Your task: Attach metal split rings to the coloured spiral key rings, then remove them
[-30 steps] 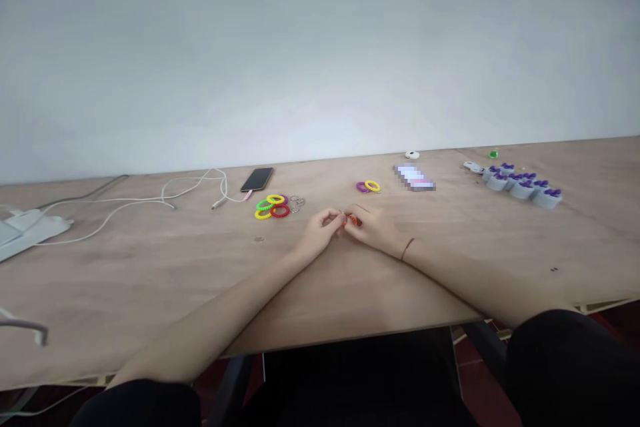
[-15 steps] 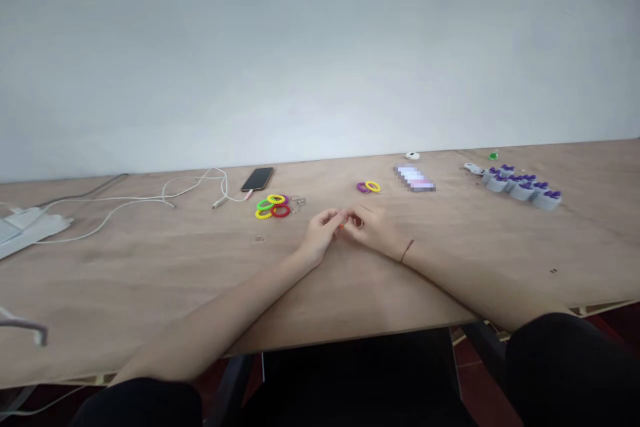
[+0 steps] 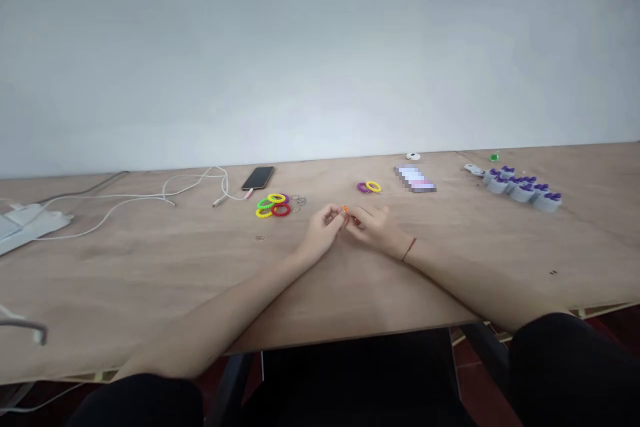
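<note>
Fingertips of the left hand (image 3: pixel 321 231) and right hand (image 3: pixel 380 229) pinch narrowly on an orange piece (image 3: pixel 345 209), mostly hidden and perhaps a coil, between the near and far edges of the worktop (image 3: pixel 125 293). Should either pinch slip, it could spring away toward the purple ring (image 3: pixel 361 188) and yellow ring (image 3: pixel 375 191).

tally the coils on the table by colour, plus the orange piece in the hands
Yellow coils: 3
Purple coils: 2
Green coil: 1
Red coil: 1
Orange piece, between left hand and right hand: 1
Total: 8
</note>
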### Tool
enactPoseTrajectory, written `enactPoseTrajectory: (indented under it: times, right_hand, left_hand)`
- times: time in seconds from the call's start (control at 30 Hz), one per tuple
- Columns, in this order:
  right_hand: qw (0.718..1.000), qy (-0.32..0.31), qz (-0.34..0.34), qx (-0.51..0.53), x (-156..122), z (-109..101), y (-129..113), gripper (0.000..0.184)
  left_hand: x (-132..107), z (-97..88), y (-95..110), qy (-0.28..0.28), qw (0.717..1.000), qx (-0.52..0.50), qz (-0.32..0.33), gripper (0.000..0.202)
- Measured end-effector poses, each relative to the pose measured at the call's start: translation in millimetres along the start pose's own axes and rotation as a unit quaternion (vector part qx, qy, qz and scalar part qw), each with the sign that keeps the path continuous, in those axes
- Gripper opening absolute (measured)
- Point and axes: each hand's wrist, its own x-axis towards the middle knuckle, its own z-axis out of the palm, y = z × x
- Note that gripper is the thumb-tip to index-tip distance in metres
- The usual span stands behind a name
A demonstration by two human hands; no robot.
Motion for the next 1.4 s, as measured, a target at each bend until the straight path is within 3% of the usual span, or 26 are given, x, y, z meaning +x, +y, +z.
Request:
enactPoseTrajectory:
  times: [0.23,0.3,0.4,0.47,0.53,0.67,0.73,0.9,1.0,1.07,1.2,1.4]
  right_hand:
    - [0.998,-0.043,-0.053,0.005,-3.5,2.4,4.3,0.022]
    - [0.997,-0.053,-0.028,0.039,-3.3,1.5,2.5,0.021]
    - [0.984,-0.045,0.084,0.153,0.2,-0.3,-0.7,0.020]
    - [0.948,-0.026,0.179,0.262,4.1,-0.8,-0.9,0.023]
    - [0.890,-0.028,0.250,0.381,7.7,0.0,0.7,0.026]
    - [0.768,-0.159,0.286,0.551,11.0,2.8,5.1,0.034]
    - [0.752,-0.201,0.287,0.559,11.6,2.8,5.8,0.037]
    - [0.791,-0.214,0.275,0.502,14.9,-5.4,4.0,0.031]
    - [0.822,-0.182,0.259,0.473,15.1,-12.8,1.0,0.026]
    - [0.863,-0.147,0.222,0.429,13.6,-16.9,-1.0,0.023]
    - [0.943,-0.133,0.083,0.294,9.6,-19.5,-2.1,0.016]
    - [0.977,-0.103,0.003,0.186,8.7,-16.1,-1.6,0.021]
  left_hand:
    - [-1.3,-4.3,-0.1,-0.008,0.991,0.124,0.058,0.020]
    - [-1.8,-4.9,0.1,-0.010,0.989,0.131,0.062,0.021]
    - [-1.8,-5.6,1.9,-0.011,0.990,0.129,0.061,0.019]
    - [-1.8,-6.2,3.4,-0.018,0.990,0.128,0.058,0.018]
    - [-2.1,-6.7,4.2,-0.037,0.990,0.127,0.059,0.018]
    - [-3.6,-7.3,3.2,-0.074,0.988,0.122,0.063,0.019]
    - [-4.2,-7.9,2.7,-0.086,0.986,0.124,0.064,0.020]
    - [-4.4,-10.1,3.9,-0.107,0.982,0.141,0.059,0.020]
    - [-3.7,-10.7,5.5,-0.079,0.984,0.153,0.053,0.019]
    - [-3.0,-10.8,6.7,-0.048,0.986,0.152,0.053,0.020]
    - [-1.8,-11.7,7.6,-0.018,0.985,0.160,0.053,0.019]
    - [-2.3,-11.5,3.7,0.006,0.980,0.191,0.052,0.019]
